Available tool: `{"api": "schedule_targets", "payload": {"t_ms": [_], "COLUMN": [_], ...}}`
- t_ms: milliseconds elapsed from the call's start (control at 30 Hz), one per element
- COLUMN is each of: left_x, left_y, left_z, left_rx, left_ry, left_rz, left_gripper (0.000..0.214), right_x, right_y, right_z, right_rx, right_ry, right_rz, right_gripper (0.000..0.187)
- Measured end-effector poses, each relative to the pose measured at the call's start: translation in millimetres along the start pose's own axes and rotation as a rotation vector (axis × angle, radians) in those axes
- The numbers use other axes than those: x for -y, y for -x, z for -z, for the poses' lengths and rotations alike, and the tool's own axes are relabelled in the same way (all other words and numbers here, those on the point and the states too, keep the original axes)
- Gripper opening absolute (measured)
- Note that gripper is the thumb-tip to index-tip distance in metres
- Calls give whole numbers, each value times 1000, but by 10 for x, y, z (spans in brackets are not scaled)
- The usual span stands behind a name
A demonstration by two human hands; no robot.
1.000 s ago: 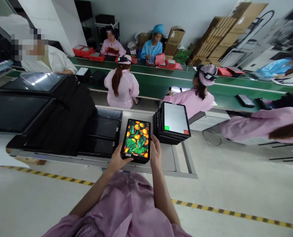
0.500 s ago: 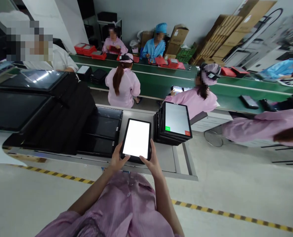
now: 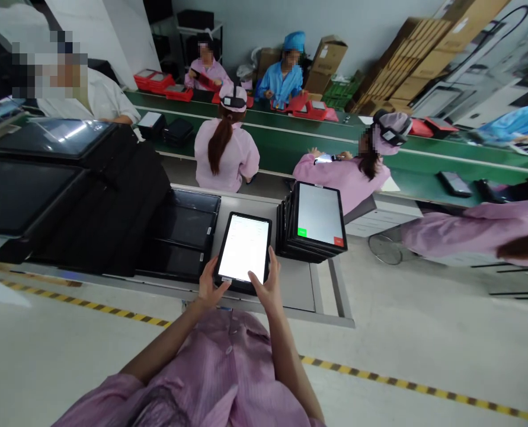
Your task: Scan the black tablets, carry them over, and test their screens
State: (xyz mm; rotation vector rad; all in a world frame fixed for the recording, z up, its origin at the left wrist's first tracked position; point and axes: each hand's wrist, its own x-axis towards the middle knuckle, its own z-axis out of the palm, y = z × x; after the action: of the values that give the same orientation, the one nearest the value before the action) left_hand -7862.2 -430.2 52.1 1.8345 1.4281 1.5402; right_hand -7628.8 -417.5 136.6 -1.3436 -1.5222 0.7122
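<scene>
A black tablet with a lit white screen is held over the grey workbench. My left hand grips its lower left corner, thumb on the bezel. My right hand wraps its lower right edge, thumb resting on the screen. A stack of tablets, the top one showing a grey screen with a green and a red button, stands just right of it. Dark tablets lie in rows to the left.
Large black screens cover the bench's left part. Beyond, people in pink and blue coats sit at a green conveyor with red trays. Cardboard boxes are stacked at the back wall. Yellow-black floor tape runs below the bench.
The held tablet's screen went from an orange-fruit picture to plain white, then to a white page with faint lines. My right hand slid from the side edge to the lower corner.
</scene>
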Motion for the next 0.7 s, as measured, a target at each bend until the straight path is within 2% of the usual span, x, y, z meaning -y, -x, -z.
{"api": "schedule_targets", "payload": {"t_ms": [167, 533, 700], "left_x": [31, 42, 25], "left_y": [-13, -42, -46], "left_z": [-11, -7, -13], "left_rx": [-4, 7, -2], "left_ry": [-15, -21, 2], "left_rz": [-34, -3, 27], "left_gripper": [77, 79, 81], "right_x": [8, -34, 211], "right_y": [-33, -33, -57], "right_z": [-95, -100, -45], "right_rx": [-83, -66, -100], "right_ry": [47, 50, 109], "right_rz": [13, 10, 41], "right_gripper": [92, 92, 86]}}
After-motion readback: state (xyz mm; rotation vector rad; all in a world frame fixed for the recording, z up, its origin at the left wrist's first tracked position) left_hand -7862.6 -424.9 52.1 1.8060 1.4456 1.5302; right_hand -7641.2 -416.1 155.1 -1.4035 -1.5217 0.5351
